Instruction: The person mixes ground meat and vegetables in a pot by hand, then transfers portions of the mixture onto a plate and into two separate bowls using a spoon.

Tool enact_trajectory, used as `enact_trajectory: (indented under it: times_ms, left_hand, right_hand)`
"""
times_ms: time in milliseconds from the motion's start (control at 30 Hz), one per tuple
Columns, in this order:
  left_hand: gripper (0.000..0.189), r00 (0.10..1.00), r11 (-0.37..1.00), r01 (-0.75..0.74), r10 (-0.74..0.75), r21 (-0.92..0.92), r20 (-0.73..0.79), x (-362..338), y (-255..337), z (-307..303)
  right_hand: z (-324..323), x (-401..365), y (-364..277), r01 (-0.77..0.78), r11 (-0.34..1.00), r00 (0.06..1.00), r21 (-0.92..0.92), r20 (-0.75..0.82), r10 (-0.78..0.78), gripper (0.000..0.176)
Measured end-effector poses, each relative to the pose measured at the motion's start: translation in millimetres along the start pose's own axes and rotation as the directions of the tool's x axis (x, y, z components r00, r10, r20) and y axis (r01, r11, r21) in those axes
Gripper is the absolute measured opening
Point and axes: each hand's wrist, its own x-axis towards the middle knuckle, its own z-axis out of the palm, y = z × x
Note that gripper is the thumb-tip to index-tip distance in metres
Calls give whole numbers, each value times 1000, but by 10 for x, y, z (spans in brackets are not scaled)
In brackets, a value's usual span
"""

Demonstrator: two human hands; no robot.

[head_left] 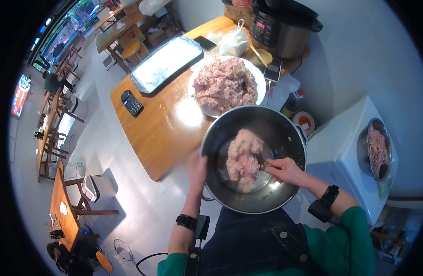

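A deep steel pot tilts against my dark apron, beside the table's edge. My left hand, partly blurred, is at the pot's left rim, with its thumb side against the metal. Inside the pot, my right hand is closed around the dark handle of a utensil; its working end is buried in a clump of pink minced meat flecked with green. Beyond the pot, a white plate bears a large mound of the same minced meat.
On the wooden table are a foil-covered tray, a black calculator-like device, a phone and an electric cooker. To my right, a steel bowl of minced meat rests on a white cabinet.
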Motion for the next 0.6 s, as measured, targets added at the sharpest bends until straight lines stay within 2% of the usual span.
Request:
enact_trajectory:
  times_ms: [67, 167, 300, 367, 500, 600]
  left_hand:
    - [30, 997, 998, 54, -52, -30, 58, -4, -11, -4]
    - [32, 997, 995, 48, -41, -92, 69, -7, 13, -9]
    - [33, 990, 994, 102, -97, -46, 102, -38, 112, -28]
    - [30, 1000, 996, -17, 15, -88, -25, -25, 43, 6]
    - [28, 997, 988, -56, 49, -145, -51, -8, 5, 51]
    - [24, 992, 991, -115, 110, -68, -69, 9, -44, 38]
  right_hand:
    - [-18, 12, -57, 12, 1000, 1000, 3, -1, -12, 35]
    - [-60, 31, -116, 69, 998, 997, -10, -40, -69, 35]
    - [-112, 36, -82, 121, 992, 989, -37, -75, -124, 36]
    - [-107, 22, -61, 131, 991, 987, -30, -93, -133, 36]
    - [-95, -66, -59, 117, 993, 990, 9, -85, -116, 37]
    - [-83, -179, -103, 85, 995, 991, 53, -109, -79, 38]
